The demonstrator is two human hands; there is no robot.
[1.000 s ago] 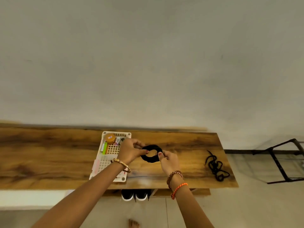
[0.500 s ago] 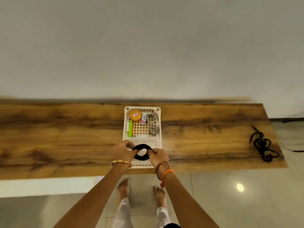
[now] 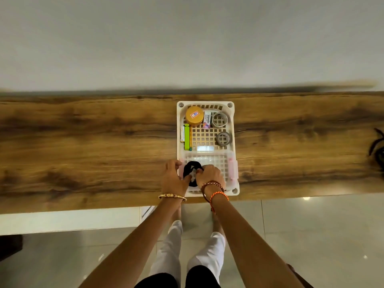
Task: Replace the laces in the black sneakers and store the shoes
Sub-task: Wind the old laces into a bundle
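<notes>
Both hands hold a black lace bundle (image 3: 192, 172) low in the near end of the white basket (image 3: 236, 142). The left hand (image 3: 173, 178) and right hand (image 3: 209, 175) pinch it and hide part of it. Another black lace (image 3: 377, 148) is cut off at the table's (image 3: 83, 142) right edge.

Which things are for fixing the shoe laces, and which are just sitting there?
For the job:
- coiled black lace, held by the left hand and right hand
- loose black lace at the table's right end

Just lying about:
- white basket
- orange jar
- two tape rolls
- green stick
</notes>
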